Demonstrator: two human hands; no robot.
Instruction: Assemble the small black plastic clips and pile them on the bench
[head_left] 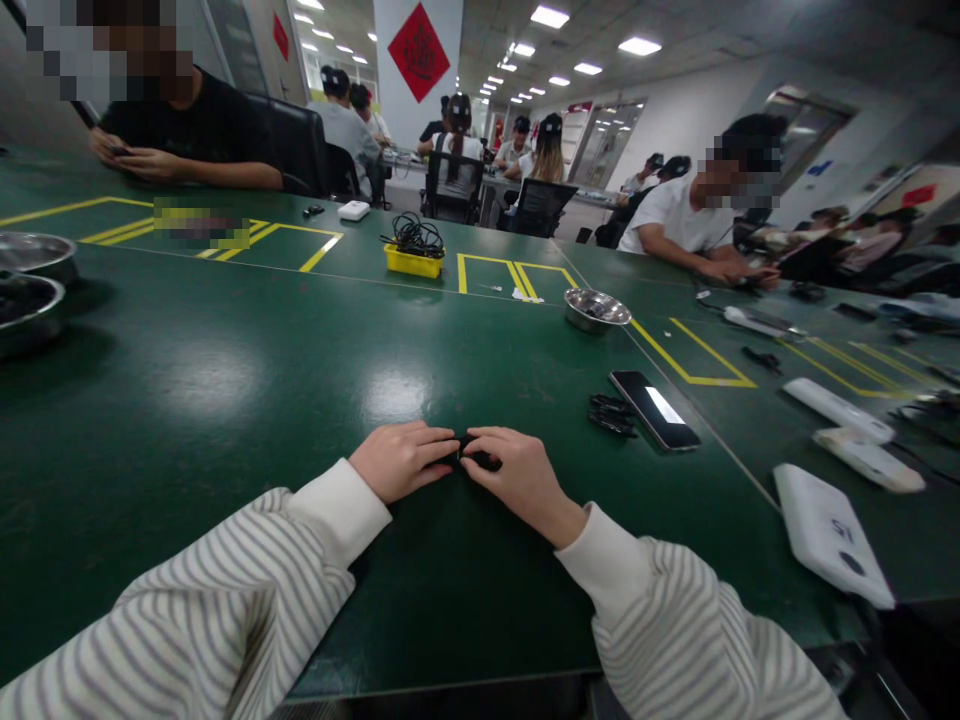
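Observation:
My left hand point(403, 460) and my right hand point(517, 472) meet over the green table point(300, 400), fingertips nearly touching. Between them is a small black piece point(486, 460), mostly covered by the fingers, so I cannot make out its kind. The thumb and fingers of my right hand pinch it. My left fingertips press against its other end. To the right of my hands lie several slim black pieces point(613, 415), side by side. Close to them a phone point(655, 410) rests with a lit patch on its screen.
A metal bowl point(598, 310) and a yellow bin point(415, 262) of black cables stand farther back. More metal bowls point(30, 320) are at the left edge. White power banks point(832, 535) lie at the right. Co-workers sit across the table, one point(679, 215) at the far right.

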